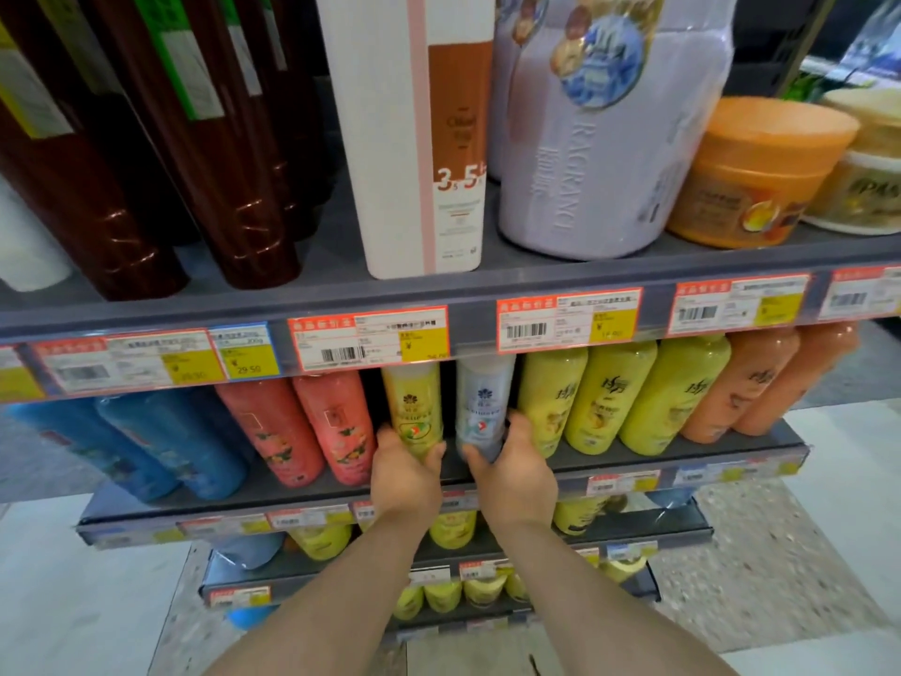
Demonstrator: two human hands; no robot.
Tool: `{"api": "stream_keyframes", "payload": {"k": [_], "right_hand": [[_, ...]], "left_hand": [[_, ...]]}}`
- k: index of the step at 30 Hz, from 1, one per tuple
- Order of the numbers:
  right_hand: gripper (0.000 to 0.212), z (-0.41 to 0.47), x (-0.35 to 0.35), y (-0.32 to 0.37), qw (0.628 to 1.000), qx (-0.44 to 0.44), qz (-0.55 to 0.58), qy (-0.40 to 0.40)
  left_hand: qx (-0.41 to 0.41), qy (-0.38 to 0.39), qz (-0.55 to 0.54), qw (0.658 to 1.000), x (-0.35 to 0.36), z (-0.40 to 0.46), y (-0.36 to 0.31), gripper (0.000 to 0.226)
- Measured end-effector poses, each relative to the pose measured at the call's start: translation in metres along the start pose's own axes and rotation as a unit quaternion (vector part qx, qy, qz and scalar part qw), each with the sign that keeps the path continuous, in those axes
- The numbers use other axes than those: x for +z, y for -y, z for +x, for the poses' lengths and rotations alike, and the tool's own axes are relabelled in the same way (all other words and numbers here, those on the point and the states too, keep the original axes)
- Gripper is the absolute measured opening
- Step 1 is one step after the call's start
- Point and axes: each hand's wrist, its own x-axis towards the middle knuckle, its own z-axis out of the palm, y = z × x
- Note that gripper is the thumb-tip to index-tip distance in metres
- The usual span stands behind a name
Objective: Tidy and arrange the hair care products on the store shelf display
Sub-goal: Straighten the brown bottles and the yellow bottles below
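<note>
Both hands curl round bottle bases on the middle shelf point(634, 461), the left hand point(402, 473) on one yellow bottle point(414, 412), the right hand point(512, 473) on one pale bottle point(482, 402), likely stiff, slick plastic best gripped low, with two pink bottles point(302, 426) beside.

Yellow bottle point(414, 412), pale-blue bottle point(482, 407)

A single head-worn wide-angle view looks forward and down, close to the grey metal store shelving point(487, 290) (its edges bow outward). Both bare forearms enter from the bottom edge, and pale speckled floor point(804, 553) lies below.
</note>
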Motion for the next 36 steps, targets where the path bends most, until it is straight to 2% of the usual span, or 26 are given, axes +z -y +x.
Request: {"api": "stream_keyframes", "payload": {"k": [9, 12, 15, 19, 27, 31, 36], "right_hand": [[0.055, -0.003, 0.000, -0.003, 1.000, 0.018, -0.005, 0.007], [0.061, -0.006, -0.005, -0.006, 1.000, 0.019, -0.006, 0.016], [0.065, -0.017, -0.023, -0.014, 1.000, 0.018, 0.000, 0.013], [0.057, -0.025, -0.060, -0.037, 0.999, 0.030, 0.026, -0.022], [0.049, 0.005, -0.114, -0.094, 0.996, 0.044, 0.050, -0.062], [0.034, 0.031, -0.149, -0.136, 0.993, 0.012, 0.089, -0.077], [0.032, 0.073, -0.205, -0.194, 0.990, -0.007, 0.096, -0.099]], "left_hand": [[0.009, 0.022, 0.016, 1.000, -0.005, -0.007, -0.001, 0.041], [0.010, 0.025, 0.018, 0.999, -0.007, -0.008, -0.002, 0.053], [0.032, 0.001, -0.005, 0.999, -0.014, -0.020, -0.001, 0.063], [0.068, -0.012, 0.002, 0.998, -0.007, -0.053, -0.004, 0.067], [0.090, 0.056, 0.004, 0.994, 0.068, -0.098, -0.045, 0.063], [0.076, 0.073, 0.001, 0.994, 0.121, -0.120, -0.069, 0.059], [0.074, 0.087, 0.013, 0.993, 0.188, -0.143, -0.100, 0.056]]}}
